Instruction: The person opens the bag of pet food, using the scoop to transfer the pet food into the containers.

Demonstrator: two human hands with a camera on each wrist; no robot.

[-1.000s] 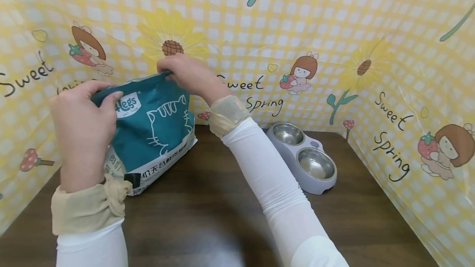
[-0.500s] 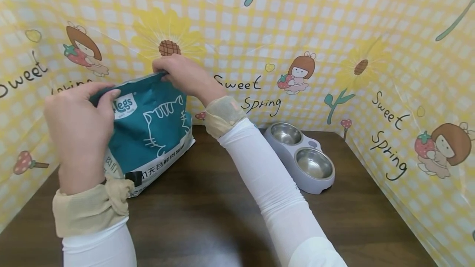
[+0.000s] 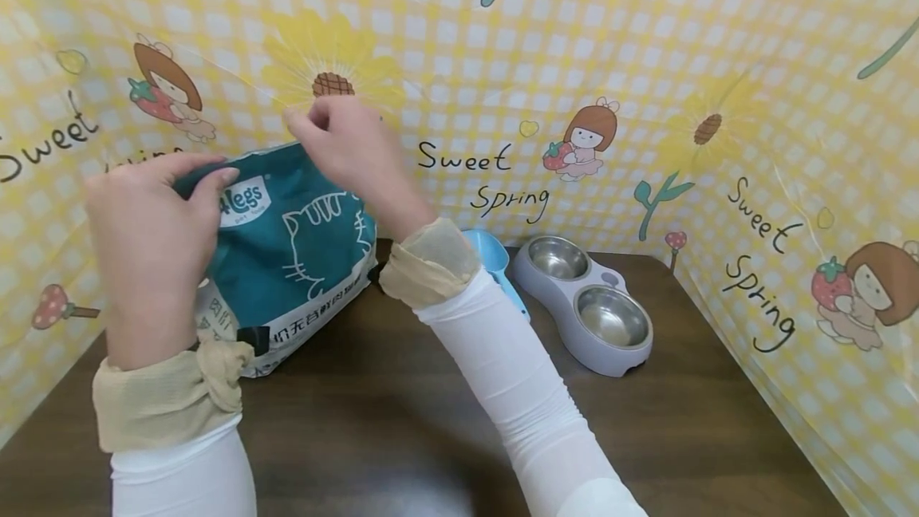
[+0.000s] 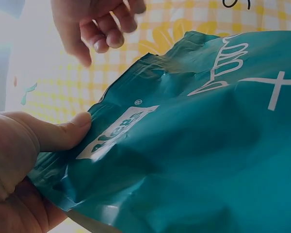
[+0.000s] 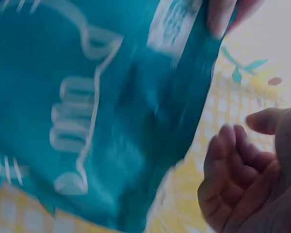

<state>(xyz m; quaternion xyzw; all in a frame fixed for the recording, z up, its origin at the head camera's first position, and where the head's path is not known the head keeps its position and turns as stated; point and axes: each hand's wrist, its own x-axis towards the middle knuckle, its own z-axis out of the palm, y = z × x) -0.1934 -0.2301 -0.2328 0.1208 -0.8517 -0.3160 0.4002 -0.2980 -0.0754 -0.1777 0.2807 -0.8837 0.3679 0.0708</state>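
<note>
A teal pet-food bag (image 3: 290, 242) with a white cat outline stands on the dark wooden table (image 3: 402, 421) at the left. My left hand (image 3: 147, 242) pinches its top left corner, thumb on the front by the white label (image 4: 119, 131). My right hand (image 3: 345, 146) hovers just above the bag's top right edge, off it, its fingers loosely curled and holding nothing (image 5: 242, 179). The bag (image 5: 97, 111) fills the right wrist view, blurred. In the left wrist view the right hand (image 4: 94, 24) hangs above the bag's crumpled top (image 4: 184, 145).
A blue scoop (image 3: 495, 270) lies behind my right forearm. Beside it a grey double feeder (image 3: 585, 301) holds two steel bowls. Yellow checked sheeting (image 3: 646, 62) with cartoon prints walls the table at the back and both sides.
My right hand has let go of the bag's top right corner and lifted slightly. Its forearm shifted left, uncovering the blue scoop. The left hand keeps its grip.
</note>
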